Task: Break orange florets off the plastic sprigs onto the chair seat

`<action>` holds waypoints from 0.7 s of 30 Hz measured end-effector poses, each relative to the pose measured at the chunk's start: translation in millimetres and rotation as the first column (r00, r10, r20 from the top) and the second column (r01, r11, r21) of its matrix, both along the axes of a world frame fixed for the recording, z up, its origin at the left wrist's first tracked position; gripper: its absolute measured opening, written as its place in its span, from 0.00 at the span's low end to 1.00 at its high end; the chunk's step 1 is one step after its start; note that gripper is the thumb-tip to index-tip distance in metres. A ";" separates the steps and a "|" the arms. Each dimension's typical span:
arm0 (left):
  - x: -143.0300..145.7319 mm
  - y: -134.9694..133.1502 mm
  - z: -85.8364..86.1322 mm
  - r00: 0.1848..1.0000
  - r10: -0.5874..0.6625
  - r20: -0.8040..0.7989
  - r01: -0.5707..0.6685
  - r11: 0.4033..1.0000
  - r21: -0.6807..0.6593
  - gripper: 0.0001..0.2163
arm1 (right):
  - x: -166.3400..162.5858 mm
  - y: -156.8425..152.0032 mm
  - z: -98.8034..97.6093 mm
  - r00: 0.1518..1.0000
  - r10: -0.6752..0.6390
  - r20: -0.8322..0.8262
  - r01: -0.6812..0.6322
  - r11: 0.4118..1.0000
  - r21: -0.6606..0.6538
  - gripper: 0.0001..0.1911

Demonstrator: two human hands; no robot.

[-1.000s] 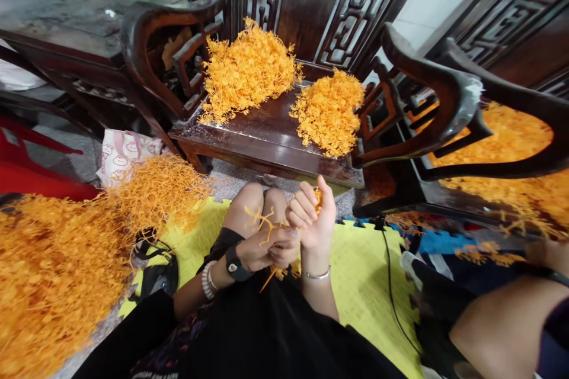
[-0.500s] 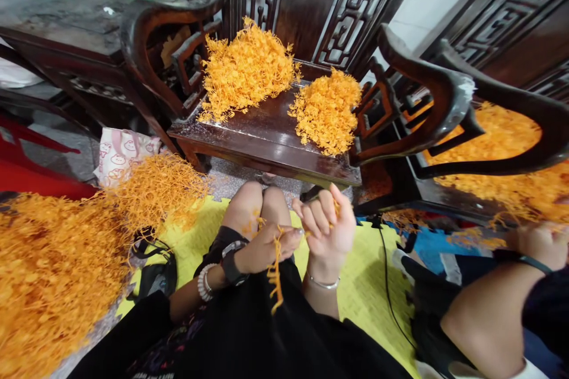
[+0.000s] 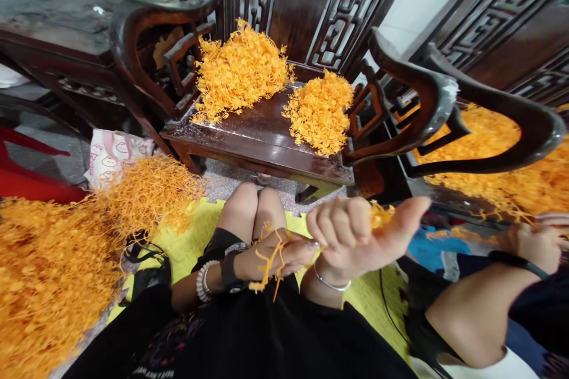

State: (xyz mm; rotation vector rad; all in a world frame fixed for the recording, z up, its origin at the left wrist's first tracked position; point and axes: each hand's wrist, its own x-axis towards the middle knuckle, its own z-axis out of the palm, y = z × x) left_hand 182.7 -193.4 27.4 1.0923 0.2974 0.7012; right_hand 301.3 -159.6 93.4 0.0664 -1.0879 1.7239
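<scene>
Sprigs (image 3: 268, 269) up front, orange piles (image 3: 243, 74) on chair (image 3: 270, 117) behind
L hand (image 3: 288, 251) holding sprigs; R hand (image 3: 355, 230) curled w/ orange bits (image 3: 380, 215), thumb out.

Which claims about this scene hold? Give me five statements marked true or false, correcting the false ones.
1. A larger orange pile and a smaller orange pile lie on the wooden seat. True.
2. The two piles cover the whole seat. False: bare wood shows along its front.
3. The right hand has a silver bangle at its wrist. True.
4. The right hand lies flat. False: its fingers curl, orange pieces showing within.
5. Orange strands hang at the left hand. True.
</scene>
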 end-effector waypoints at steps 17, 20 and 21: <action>6.8 1.9 -28.4 0.982 0.132 0.134 -0.075 0.927 -0.367 0.24 | 2.1 8.4 -45.0 0.933 -0.046 -0.356 -0.177 0.803 -0.569 0.27; 10.6 -6.7 -22.4 0.974 0.190 0.127 -0.148 0.948 -0.284 0.25 | 8.6 6.0 -38.6 0.900 0.134 -0.414 -0.315 0.858 -0.405 0.29; 12.2 -9.5 -20.2 0.963 0.240 0.125 -0.198 0.940 -0.279 0.26 | 9.0 4.7 -35.5 0.895 0.164 -0.416 -0.322 0.881 -0.347 0.30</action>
